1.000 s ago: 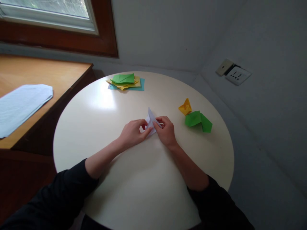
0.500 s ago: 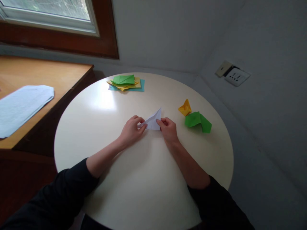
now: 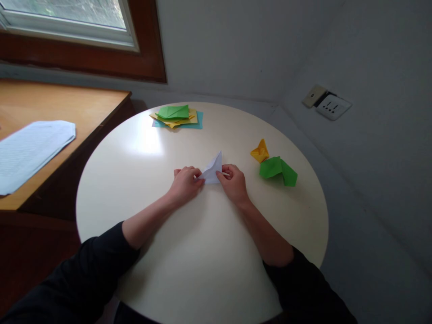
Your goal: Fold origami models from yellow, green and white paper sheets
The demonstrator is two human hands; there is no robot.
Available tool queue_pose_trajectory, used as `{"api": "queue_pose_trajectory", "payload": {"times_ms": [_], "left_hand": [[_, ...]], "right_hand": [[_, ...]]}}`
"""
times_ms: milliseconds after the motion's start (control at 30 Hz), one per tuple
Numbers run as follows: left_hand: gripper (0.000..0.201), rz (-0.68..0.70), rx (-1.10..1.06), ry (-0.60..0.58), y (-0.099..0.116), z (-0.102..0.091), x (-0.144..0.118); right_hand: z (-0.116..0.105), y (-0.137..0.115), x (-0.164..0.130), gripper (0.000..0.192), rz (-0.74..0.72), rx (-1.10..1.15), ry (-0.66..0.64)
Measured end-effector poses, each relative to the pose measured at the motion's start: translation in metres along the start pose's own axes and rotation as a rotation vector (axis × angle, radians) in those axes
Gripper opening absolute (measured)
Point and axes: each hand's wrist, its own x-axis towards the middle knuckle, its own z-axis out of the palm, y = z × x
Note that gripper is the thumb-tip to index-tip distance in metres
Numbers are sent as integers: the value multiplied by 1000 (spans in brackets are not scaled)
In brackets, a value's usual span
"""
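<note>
A folded piece of white paper (image 3: 211, 173) is held between my two hands over the middle of the round table, one corner pointing up and away. My left hand (image 3: 186, 183) pinches its left corner between thumb and fingers. On the opposite side, my right hand (image 3: 233, 182) grips the right edge, the thumb lying on the near face and the fingers curled behind. A small pale bit of the paper shows between that thumb and the fingers. The fingertips behind the sheet are partly hidden.
Right of my hands lie a yellow folded paper shape (image 3: 260, 151) and a green folded paper (image 3: 278, 172). At the far edge of the white round table (image 3: 202, 252) sits a stack of coloured papers (image 3: 175, 115). A wooden desk (image 3: 91, 105) with written sheets (image 3: 37, 150) stands left.
The white paper and my right hand have shifted slightly left. My right fingers have curled more behind the paper's edge, and my left fingers have rolled a little outward.
</note>
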Motion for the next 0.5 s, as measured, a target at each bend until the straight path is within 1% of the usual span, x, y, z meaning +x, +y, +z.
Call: {"api": "queue_pose_trajectory", "payload": {"times_ms": [100,200,400,500], "left_hand": [[15,19,39,9,0,0,0],[18,60,60,21,-1,-1,-1],[22,68,79,32,-3,-2,1],[21,105,87,54,-5,0,2]], "right_hand": [[-2,-1,0,7,-91,-176,15],[-5,-1,0,5,-108,-297,10],[-5,1,1,4,-117,-370,-10],[-5,1,1,5,-119,-369,-11]]}}
